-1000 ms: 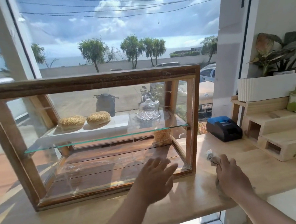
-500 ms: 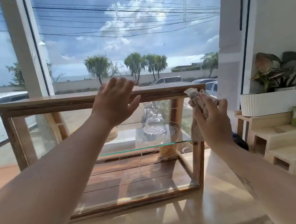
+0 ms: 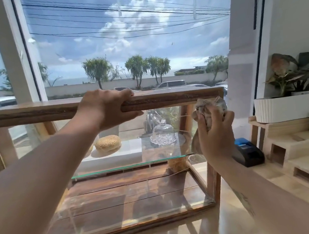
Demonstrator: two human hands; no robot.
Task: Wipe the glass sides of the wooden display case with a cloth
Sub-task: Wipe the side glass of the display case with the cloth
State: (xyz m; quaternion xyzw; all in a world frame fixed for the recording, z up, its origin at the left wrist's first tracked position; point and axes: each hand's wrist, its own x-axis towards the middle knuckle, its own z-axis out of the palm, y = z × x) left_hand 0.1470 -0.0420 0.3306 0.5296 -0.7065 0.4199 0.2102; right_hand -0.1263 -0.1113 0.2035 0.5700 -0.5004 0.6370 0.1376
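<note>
The wooden display case [image 3: 176, 97] with glass sides stands on the light wood counter in front of the window. My left hand [image 3: 106, 109] grips its top front rail, fingers over the top and thumb under. My right hand [image 3: 217, 133] holds a crumpled beige cloth [image 3: 211, 107] against the case's upper right corner, at the right side glass. Inside, on the glass shelf [image 3: 135, 166], lie a seeded bun [image 3: 107, 143] and a small glass dome [image 3: 162, 132].
A black and blue card terminal [image 3: 248, 152] sits on the counter just right of the case. Stepped wooden risers [image 3: 297, 162] carry a white planter with a plant [image 3: 285, 107] at the far right. A large window is right behind the case.
My left hand came down from hovering above the case onto its top rail and closed around it. My right hand with the cloth stays at the upper right corner. The view has drawn closer.
</note>
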